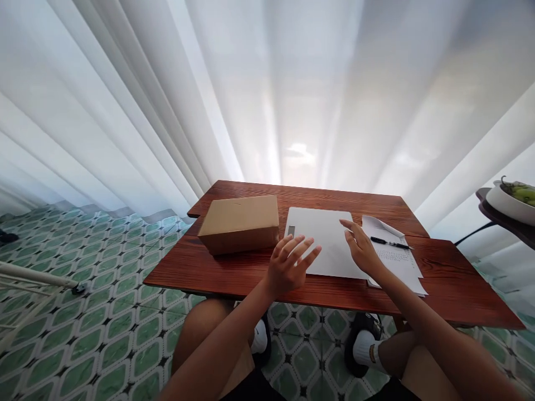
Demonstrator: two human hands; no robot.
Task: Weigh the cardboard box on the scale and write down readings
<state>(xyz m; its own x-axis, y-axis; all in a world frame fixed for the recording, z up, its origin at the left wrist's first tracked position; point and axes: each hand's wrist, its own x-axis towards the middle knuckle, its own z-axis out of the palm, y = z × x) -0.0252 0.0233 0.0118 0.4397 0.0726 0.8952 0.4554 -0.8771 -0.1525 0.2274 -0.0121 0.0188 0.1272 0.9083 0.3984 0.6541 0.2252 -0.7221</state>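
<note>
A closed silver-white laptop (324,239) lies flat on the dark red wooden table (238,281). Over its near left corner is my left hand (289,264), fingers spread and holding nothing. My right hand (361,248) hovers at the laptop's right side, fingers stretched out and nothing in them. Whether either hand touches the lid I cannot tell. To the left of the laptop sits a closed brown cardboard box (240,223). Several sheets of paper (395,259) with writing lie on the right, partly hidden by my right forearm, and a black pen (390,243) rests across them.
White curtains (276,94) hang right behind the table. At the far right, a white bowl of green fruit (512,200) stands on a dark stand (485,197). A pale metal frame (35,275) is on the green tiled floor (121,334) at left. My legs are under the table's front edge.
</note>
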